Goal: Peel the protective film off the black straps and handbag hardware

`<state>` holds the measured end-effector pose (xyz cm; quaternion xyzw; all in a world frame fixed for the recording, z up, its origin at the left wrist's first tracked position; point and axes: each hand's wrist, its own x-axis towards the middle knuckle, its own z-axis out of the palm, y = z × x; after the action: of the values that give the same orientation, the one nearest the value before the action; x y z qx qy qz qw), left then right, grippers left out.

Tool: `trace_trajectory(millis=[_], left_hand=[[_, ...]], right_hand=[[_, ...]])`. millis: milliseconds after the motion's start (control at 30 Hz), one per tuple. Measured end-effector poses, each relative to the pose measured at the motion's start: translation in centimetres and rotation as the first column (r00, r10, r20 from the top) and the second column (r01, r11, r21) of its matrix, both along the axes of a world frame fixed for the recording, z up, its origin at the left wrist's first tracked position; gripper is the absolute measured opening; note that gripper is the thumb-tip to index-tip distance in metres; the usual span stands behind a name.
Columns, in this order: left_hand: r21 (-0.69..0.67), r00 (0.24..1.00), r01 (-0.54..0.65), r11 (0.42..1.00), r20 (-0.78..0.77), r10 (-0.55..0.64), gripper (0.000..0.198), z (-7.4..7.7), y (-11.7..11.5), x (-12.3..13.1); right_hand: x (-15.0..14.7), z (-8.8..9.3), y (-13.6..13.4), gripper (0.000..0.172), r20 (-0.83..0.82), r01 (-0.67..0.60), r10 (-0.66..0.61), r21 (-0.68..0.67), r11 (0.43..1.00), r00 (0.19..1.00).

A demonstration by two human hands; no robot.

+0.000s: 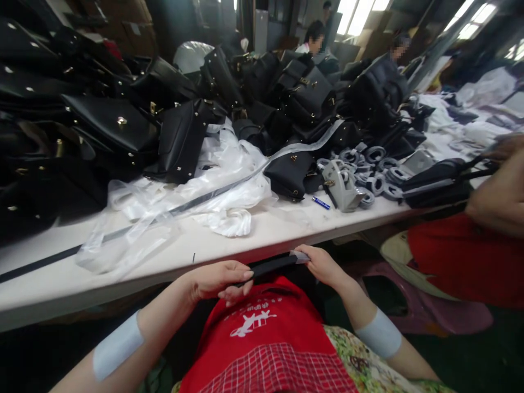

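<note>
A short black strap (pixel 273 266) is stretched between my two hands, just in front of the table edge and above the red apron. My left hand (pixel 227 279) pinches its left end between thumb and fingers. At the other end, my right hand (pixel 321 264) grips a piece of clear plastic film (pixel 300 256) that covers the strap's tip. Beyond the strap, the table (pixel 270 232) bears crumpled white plastic wrapping (pixel 229 180) and a small black handbag (pixel 290 176) with gold fittings. A blue pen (pixel 321 203) lies near that handbag.
Black handbags (pixel 114 125) are heaped along the back and left. Grey coiled straps (pixel 368 174) lie by a grey tape dispenser (pixel 343 188). On my right, a co-worker's arm (pixel 501 185) is close by, above a pink stool (pixel 442 314). A long strip (pixel 221 191) crosses the table.
</note>
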<state>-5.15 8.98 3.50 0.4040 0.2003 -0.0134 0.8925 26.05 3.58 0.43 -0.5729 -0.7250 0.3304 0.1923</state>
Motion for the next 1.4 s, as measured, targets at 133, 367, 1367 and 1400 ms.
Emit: trace_trajectory(millis=[133, 367, 1367, 1400], left_hand=[[-0.125, 0.849, -0.478, 0.870, 0.190, 0.494, 0.024, 3.9, 1.8, 3.6], [0.407, 0.674, -0.735, 0.542, 0.353, 0.649, 0.024, 3.1, 3.2, 11.7], [0.000, 0.682, -0.708, 0.706, 0.263, 0.683, 0.015, 2.7, 3.8, 14.4], [0.119, 0.644, -0.758, 0.641, 0.286, 0.709, 0.016, 2.3, 3.7, 14.8]], right_hand=[[-2.5, 0.2, -0.3, 0.024, -0.144, -0.028, 0.010, -0.129, 0.991, 0.990], [-6.1, 2.2, -0.6, 0.048, -0.749, -0.288, -0.104, -0.373, 0.882, 0.654], [-4.3, -0.3, -1.2, 0.046, -0.560, 0.118, -0.242, -0.249, 0.961, 0.793], [-4.4, 0.4, -1.2, 0.049, -0.642, -0.002, -0.198, -0.298, 0.955, 0.741]])
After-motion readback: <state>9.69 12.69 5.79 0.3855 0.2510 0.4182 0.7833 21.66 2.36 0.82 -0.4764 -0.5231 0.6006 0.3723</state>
